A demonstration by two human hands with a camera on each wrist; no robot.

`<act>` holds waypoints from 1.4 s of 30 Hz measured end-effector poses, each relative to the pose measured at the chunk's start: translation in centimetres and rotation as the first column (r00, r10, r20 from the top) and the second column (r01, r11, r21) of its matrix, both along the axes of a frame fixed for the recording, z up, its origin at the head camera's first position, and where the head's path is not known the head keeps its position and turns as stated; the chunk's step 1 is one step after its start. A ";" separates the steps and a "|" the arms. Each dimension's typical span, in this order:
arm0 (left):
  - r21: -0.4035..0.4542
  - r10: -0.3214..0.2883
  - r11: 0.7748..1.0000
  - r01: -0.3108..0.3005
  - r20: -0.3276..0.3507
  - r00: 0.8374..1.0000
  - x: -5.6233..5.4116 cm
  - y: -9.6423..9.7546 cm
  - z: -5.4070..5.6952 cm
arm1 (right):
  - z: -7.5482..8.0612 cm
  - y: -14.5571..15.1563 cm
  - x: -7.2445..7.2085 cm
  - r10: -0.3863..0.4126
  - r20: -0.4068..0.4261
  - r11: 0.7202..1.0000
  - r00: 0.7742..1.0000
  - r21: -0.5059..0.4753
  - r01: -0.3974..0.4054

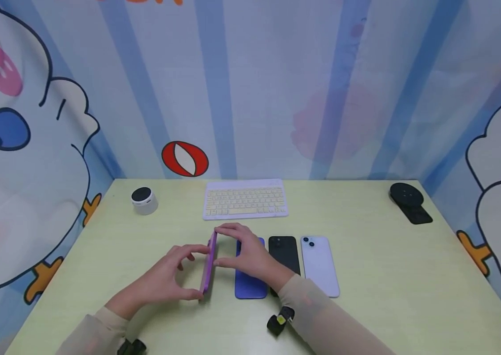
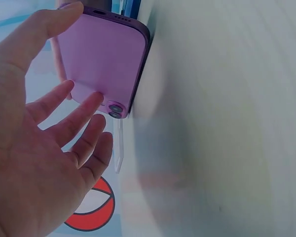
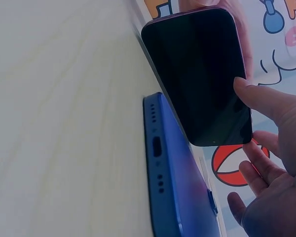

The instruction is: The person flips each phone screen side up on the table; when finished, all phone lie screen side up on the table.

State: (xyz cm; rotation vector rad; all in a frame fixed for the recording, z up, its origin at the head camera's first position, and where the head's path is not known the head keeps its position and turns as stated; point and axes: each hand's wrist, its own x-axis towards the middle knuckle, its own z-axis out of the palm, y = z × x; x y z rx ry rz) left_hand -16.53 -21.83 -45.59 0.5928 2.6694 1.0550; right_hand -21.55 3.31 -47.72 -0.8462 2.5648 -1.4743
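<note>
At the centre of the frame, 1 purple phone [image 1: 209, 264] stands on its long edge between 2 hands, its screen toward the right; whether that edge touches the bench [image 1: 388, 301] cannot be told. The left hand [image 1: 159, 281] has its grip clamped on the phone, thumb at the near end and fingers spread toward the back. The right hand [image 1: 250, 256] has its grip clamped too, thumb and forefinger at the upper edge and far corner. Just right of it, 3 phones already lie flat side by side: a blue phone [image 1: 250, 287], partly covered by the right hand, a black phone [image 1: 282, 249] and a lavender phone [image 1: 321, 268]. Judging by this, the purple phone's handling is midway: it is held, but neither laid flat nor let go.
</note>
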 end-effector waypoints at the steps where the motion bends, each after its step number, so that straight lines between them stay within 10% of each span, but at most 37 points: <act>1: 0.001 -0.002 1.000 0.002 -0.003 1.000 0.0 0.0 0.1 | 0.0 0.0 0.0 0.001 0.000 1.000 1.000 0.000 -0.001; 21: -0.087 -0.028 0.996 0.021 -0.075 0.997 0.1 -1.2 2.4 | 0.5 -2.1 0.0 -0.035 -0.028 0.999 0.999 -0.030 0.035; 42: -0.115 -0.045 0.993 0.029 -0.144 0.989 0.2 -2.6 2.3 | -0.4 -3.2 -0.5 -0.022 -0.041 0.999 0.999 0.023 0.023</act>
